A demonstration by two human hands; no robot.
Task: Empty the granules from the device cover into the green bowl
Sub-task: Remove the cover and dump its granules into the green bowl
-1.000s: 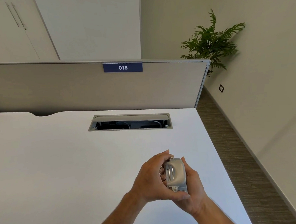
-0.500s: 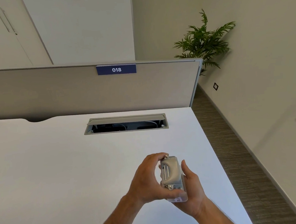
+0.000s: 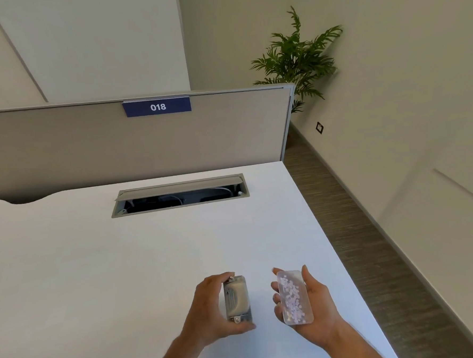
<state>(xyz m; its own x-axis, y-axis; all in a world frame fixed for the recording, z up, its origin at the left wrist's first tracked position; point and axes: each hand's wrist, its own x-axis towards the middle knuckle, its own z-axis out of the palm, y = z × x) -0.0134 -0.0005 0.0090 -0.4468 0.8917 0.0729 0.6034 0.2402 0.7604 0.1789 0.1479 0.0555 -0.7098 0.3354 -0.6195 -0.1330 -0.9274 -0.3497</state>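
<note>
Lower right of frame: clear cover [image 3: 294, 297] cradled open-side-up in right hand [image 3: 309, 299], granules [image 3: 291, 296] loose inside. Probably light, slick; best held level by long edges. Left hand [image 3: 210, 307] wrapped around grey device [image 3: 236, 299]. No green bowl visible.

Bright even light, soft shadows, slight blur, wide-angle edge distortion.

A: Any readable txt?
B: Just "018", white on blue label [image 3: 156, 107], top edge of the partition [image 3: 89, 143], well beyond both hands, a bit left of them.
A: Anything else?
B: Nope.
</note>
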